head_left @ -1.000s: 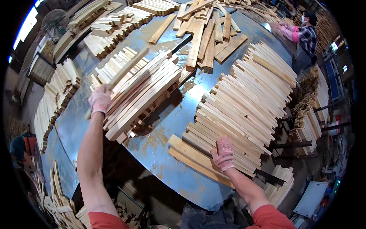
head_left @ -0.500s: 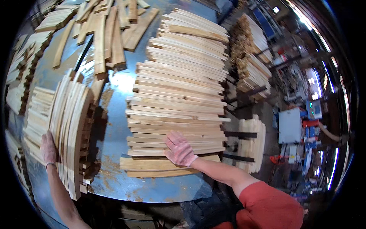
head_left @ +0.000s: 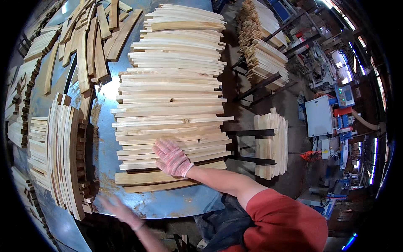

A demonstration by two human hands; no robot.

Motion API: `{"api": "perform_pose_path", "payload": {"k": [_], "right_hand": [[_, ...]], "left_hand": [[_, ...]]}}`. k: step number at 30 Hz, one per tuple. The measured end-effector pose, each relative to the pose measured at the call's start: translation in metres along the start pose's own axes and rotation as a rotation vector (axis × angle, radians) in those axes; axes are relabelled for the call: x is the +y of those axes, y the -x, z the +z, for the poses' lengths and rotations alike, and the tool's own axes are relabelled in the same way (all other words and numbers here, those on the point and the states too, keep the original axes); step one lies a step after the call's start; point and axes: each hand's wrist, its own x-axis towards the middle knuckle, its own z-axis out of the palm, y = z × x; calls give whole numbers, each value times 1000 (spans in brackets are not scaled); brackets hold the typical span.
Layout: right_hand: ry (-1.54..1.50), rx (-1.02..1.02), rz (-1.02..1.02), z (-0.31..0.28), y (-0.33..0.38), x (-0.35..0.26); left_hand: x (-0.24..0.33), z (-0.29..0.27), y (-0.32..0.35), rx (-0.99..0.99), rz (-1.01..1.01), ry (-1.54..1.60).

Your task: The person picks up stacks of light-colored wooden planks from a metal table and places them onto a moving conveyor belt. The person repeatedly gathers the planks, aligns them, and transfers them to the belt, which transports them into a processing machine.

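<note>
My right hand (head_left: 173,159), in a pink-and-white knit glove, lies flat with its fingers stretched over the near end of a long row of pale wooden slats (head_left: 168,101). The slats stand on edge, packed side by side across the table. Two wider slats (head_left: 147,178) lie flat in front of that row, partly under my right wrist. My left hand (head_left: 119,211), gloved too and blurred by motion, hovers near the table's front edge with nothing visible in it; its fingers look stretched out. Beside it to the left stands a crosswise-stacked pile of slats (head_left: 63,155).
The blue metal table (head_left: 168,203) carries sawdust. Loose boards (head_left: 90,46) lie jumbled at its far left, and more slat stacks (head_left: 19,101) line the left side. To the right are dark metal bars (head_left: 252,160), a slat bundle (head_left: 270,145) and a white machine cabinet (head_left: 319,116).
My left hand has come off the crosswise-stacked pile and moved right, toward the table's front edge. My right hand stays on the slat row. The whole view has shifted.
</note>
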Motion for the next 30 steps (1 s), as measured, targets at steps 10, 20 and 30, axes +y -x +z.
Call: {"api": "perform_pose_path", "payload": {"k": [10, 20, 30], "right_hand": [[-129, -33, -58, -57, -5, 99], [-182, 99, 757, -174, -65, 369], [-154, 162, 531, -157, -76, 364]], "left_hand": [[61, 163, 237, -240, -328, -572], [163, 189, 227, 33, -590, 1129], [102, 207, 223, -153, -301, -225]]}}
